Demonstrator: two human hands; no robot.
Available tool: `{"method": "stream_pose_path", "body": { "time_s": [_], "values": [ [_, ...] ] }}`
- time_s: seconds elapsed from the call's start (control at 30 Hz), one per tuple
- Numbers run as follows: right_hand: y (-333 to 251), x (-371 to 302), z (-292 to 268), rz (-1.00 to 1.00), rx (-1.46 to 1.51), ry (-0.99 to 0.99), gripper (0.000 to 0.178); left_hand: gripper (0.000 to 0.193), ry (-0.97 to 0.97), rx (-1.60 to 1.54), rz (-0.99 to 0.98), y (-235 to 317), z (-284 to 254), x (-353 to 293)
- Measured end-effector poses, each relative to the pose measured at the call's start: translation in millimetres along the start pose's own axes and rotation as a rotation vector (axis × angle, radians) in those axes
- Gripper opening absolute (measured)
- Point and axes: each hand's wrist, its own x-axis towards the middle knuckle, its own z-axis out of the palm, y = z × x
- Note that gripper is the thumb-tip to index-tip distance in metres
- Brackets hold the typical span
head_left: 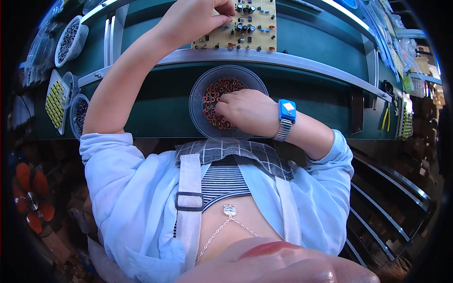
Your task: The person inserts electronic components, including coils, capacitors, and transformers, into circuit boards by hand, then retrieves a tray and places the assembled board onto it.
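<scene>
At the top of the head view, my left hand reaches over a tan circuit board fitted with small black, blue and orange parts. Its thumb and fingers are pinched together at the board's surface; what they hold, if anything, is hidden. A clear round bowl stands in front of me, holding many small red, ring-shaped coil components. My right hand is down inside this bowl, its fingers curled among the coils. Whatever lies between those fingertips is out of sight. A blue wrist strap with a metal band circles my right wrist.
A metal rail crosses the green table between board and bowl. At left are a white tub of small parts, another tub and a tray of yellow-green pieces. A dark phone-shaped slab and yellow-handled tool lie right.
</scene>
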Motion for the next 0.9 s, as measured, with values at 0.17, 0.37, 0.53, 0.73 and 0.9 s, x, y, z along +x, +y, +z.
{"method": "stream_pose_path", "body": {
  "time_s": [0.17, 0.37, 0.53, 0.73, 0.9],
  "values": [
    [-0.1, -0.9, -0.2, -0.048, 0.113, 0.164, 0.017, 0.008, -0.001, 0.156, 0.149, -14.7, 3.1, 3.3],
    [1.6, -2.4, 0.2, -0.093, 0.113, 0.215, 0.022, 0.009, -0.009, 0.24, 0.214, -19.7, 4.9, 4.7],
    [-0.3, -2.8, 0.2, -0.056, 0.16, 0.226, 0.024, 0.011, 0.027, 0.221, 0.25, -16.9, 9.9, 2.5],
    [-0.3, -2.4, 3.4, -0.021, 0.164, 0.218, 0.022, 0.016, 0.255, -0.022, 0.888, -39.5, 20.1, 18.3],
    [-1.3, -2.9, 1.7, -0.034, 0.177, 0.219, 0.022, 0.017, 0.006, 0.168, 0.474, -29.8, 7.5, 2.0]
  ]
}}
